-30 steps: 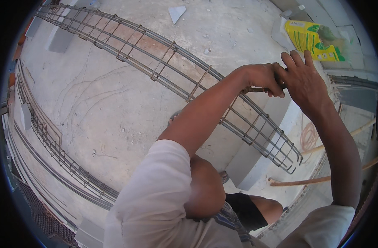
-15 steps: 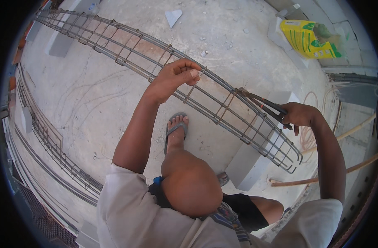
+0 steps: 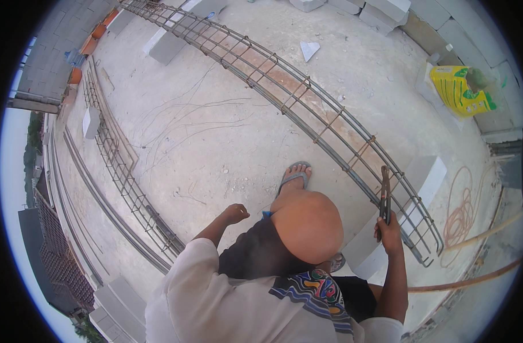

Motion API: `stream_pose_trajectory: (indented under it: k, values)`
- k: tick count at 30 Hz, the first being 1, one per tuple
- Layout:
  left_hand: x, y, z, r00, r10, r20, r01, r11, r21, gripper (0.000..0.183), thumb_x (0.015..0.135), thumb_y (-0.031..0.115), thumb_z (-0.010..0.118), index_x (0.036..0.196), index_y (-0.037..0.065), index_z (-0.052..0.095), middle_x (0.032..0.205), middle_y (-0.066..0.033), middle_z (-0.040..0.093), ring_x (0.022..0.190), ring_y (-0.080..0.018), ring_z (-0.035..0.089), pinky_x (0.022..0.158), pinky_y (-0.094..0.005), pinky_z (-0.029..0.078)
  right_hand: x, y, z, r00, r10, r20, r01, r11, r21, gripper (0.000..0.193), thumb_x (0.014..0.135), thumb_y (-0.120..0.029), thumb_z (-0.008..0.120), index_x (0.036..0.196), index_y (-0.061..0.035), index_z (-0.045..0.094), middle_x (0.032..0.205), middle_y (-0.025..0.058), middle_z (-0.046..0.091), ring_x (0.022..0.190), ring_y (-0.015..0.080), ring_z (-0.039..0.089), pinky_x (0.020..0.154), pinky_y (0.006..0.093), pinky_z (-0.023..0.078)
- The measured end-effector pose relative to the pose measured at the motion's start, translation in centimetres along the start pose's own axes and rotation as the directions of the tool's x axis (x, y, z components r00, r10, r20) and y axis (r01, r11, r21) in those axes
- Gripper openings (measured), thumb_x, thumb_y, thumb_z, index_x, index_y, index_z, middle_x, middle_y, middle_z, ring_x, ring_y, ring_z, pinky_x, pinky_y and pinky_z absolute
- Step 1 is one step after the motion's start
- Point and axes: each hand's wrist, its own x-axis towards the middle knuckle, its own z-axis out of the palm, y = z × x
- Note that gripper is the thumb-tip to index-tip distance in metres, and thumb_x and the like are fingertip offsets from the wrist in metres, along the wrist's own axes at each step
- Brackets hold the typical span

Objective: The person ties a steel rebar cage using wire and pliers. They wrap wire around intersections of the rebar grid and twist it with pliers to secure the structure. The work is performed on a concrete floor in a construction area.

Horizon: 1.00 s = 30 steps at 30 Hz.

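Your right hand [image 3: 389, 233] is closed around the handles of a pair of pincers [image 3: 384, 194], held upright with the head pointing up, just beside the near edge of the long rebar cage [image 3: 307, 108] that curves across the concrete floor [image 3: 204, 131]. Your left hand [image 3: 236, 214] hangs loosely curled above bare floor and grips nothing. Your sandalled foot [image 3: 293, 177] rests next to the cage. A pale block [image 3: 427, 174] props the cage's near end; open floor lies to your left, bounded by a second cage [image 3: 124, 183].
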Motion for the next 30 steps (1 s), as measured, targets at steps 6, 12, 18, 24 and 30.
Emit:
stream_pose_trajectory:
  k: [6, 12, 18, 24, 30]
  values:
    - [-2.7, -6.9, -1.8, 0.989, -0.078, -0.129, 0.086, 0.995, 0.059, 0.043, 0.081, 0.04, 0.062, 0.097, 0.002, 0.073, 0.101, -0.0199, 0.071, 0.101, -0.0347, 0.066, 0.091, -0.0432, 0.051, 0.2, 2.9, 5.4, 0.897, -0.354, -0.264, 0.227, 0.882, -0.413, 0.079, 0.085, -0.023, 0.061, 0.151, -0.0007, 0.023, 0.126, 0.0346, 0.057, 0.112, 0.0496, 0.058, 0.096, 0.0497, 0.046]
    - [-0.1, -5.9, -7.2, 0.881, -0.023, -0.473, -0.032, 0.993, -0.109, 0.035, 0.079, 0.034, 0.067, 0.093, 0.003, 0.073, 0.1, -0.0205, 0.071, 0.1, -0.0342, 0.067, 0.089, -0.042, 0.052, 0.9, 3.8, 5.9, 0.902, -0.296, -0.315, 0.14, 0.89, -0.434, 0.083, 0.081, -0.023, 0.062, 0.151, -0.0036, 0.022, 0.122, 0.0344, 0.058, 0.109, 0.0507, 0.059, 0.093, 0.0505, 0.047]
    - [6.4, -1.7, -13.5, 0.811, 0.075, -0.58, -0.13, 0.99, -0.053, 0.033, 0.079, 0.033, 0.068, 0.1, 0.006, 0.071, 0.103, -0.0183, 0.071, 0.101, -0.0335, 0.067, 0.09, -0.0413, 0.052, 0.2, 2.3, 7.0, 0.905, -0.281, -0.321, 0.129, 0.897, -0.423, 0.084, 0.082, -0.019, 0.063, 0.152, -0.0036, 0.02, 0.118, 0.0335, 0.06, 0.106, 0.0487, 0.061, 0.091, 0.0504, 0.048]
    - [13.8, 3.0, -19.0, 0.795, 0.076, -0.602, -0.057, 0.997, 0.052, 0.035, 0.082, 0.028, 0.064, 0.112, 0.01, 0.067, 0.107, -0.0166, 0.07, 0.104, -0.0334, 0.065, 0.092, -0.0428, 0.052, 1.0, 3.1, 7.1, 0.875, -0.33, -0.355, 0.09, 0.83, -0.55, 0.085, 0.081, -0.011, 0.064, 0.154, -0.0032, 0.021, 0.126, 0.0322, 0.055, 0.109, 0.0451, 0.059, 0.091, 0.048, 0.049]
    - [19.6, 5.3, -22.4, 0.8, 0.137, -0.584, -0.008, 0.976, 0.217, 0.042, 0.084, 0.018, 0.06, 0.126, 0.013, 0.061, 0.126, -0.0157, 0.06, 0.116, -0.0335, 0.059, 0.097, -0.0437, 0.05, 1.3, 1.7, 7.6, 0.893, -0.241, -0.379, -0.036, 0.803, -0.595, 0.087, 0.076, -0.008, 0.064, 0.152, -0.0006, 0.024, 0.126, 0.0316, 0.055, 0.109, 0.0445, 0.06, 0.089, 0.0463, 0.051]
